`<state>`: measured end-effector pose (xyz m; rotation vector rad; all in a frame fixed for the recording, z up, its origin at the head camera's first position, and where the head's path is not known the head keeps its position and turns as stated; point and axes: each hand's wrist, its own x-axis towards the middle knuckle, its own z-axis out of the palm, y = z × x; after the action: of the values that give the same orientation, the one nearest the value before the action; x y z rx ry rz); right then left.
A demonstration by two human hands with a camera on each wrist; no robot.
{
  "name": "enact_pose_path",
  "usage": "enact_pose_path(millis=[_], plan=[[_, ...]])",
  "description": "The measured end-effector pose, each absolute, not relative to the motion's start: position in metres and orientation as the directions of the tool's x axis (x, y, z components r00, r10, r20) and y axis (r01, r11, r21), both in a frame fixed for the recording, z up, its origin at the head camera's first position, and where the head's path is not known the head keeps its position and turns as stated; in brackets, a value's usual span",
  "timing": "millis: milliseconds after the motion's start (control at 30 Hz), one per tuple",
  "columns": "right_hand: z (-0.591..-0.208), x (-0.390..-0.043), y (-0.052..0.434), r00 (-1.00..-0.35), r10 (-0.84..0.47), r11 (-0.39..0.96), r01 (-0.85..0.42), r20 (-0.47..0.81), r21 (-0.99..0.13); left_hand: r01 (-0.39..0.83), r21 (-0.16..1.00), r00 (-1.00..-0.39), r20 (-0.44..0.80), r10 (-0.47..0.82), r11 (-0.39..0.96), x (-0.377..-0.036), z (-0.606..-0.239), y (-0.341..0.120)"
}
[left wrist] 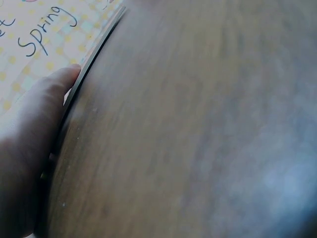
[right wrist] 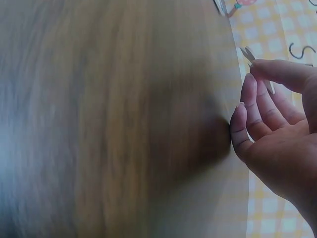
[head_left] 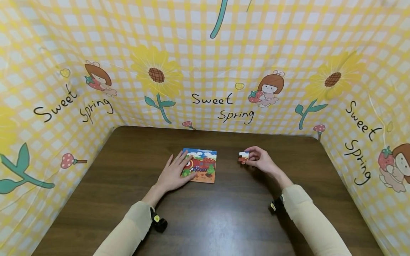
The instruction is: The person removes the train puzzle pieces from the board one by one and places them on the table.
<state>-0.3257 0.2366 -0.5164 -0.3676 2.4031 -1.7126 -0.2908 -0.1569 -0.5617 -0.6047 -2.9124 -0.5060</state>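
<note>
A small picture puzzle board (head_left: pixel 205 164) with a red train lies flat on the dark wooden table (head_left: pixel 205 220). My left hand (head_left: pixel 174 173) rests flat on the board's left part, fingers straight. In the left wrist view its thumb (left wrist: pixel 47 99) lies along the board's thin edge (left wrist: pixel 91 54). To the right of the board my right hand (head_left: pixel 261 159) pinches a loose puzzle piece (head_left: pixel 243 156) just above the table. The right wrist view shows the piece (right wrist: pixel 250 57) edge-on between the thumb and curled fingers (right wrist: pixel 255 111).
A yellow checked "Sweet Spring" cloth (head_left: pixel 221 103) walls in the table at the back and on both sides. Bare wood surrounds the board. Small black wrist-worn devices (head_left: pixel 158 222) sit at both sleeve cuffs.
</note>
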Motion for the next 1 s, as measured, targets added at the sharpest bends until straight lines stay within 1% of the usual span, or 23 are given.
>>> enact_pose_path(millis=[133,300,433,667,833,1000], plan=[[-0.514,-0.326,0.249,-0.951,-0.307,0.326,-0.134,0.029,-0.936,0.401,0.301,-0.914,0.198,0.354,0.866,-0.29,-0.561,-0.156],[-0.513,-0.321,0.268,-0.956,-0.29,0.371,-0.156,0.045,-0.915,0.423,0.302,-0.905,0.197,0.378,0.854,-0.292,-0.561,-0.15],[-0.512,-0.319,0.277,-0.958,-0.286,0.409,-0.147,0.026,-0.901,0.424,0.301,-0.904,0.2,0.378,0.854,-0.293,-0.559,-0.148],[-0.513,-0.322,0.279,-0.956,-0.294,0.431,-0.114,-0.02,-0.895,0.416,0.302,-0.907,0.199,0.37,0.858,-0.29,-0.56,-0.152],[-0.514,-0.326,0.278,-0.945,-0.327,0.464,-0.166,0.005,-0.87,0.41,0.299,-0.91,0.194,0.366,0.862,-0.29,-0.56,-0.154],[-0.514,-0.329,0.273,-0.941,-0.331,0.58,-0.256,0.063,-0.773,0.406,0.303,-0.912,0.195,0.361,0.862,-0.287,-0.559,-0.158]])
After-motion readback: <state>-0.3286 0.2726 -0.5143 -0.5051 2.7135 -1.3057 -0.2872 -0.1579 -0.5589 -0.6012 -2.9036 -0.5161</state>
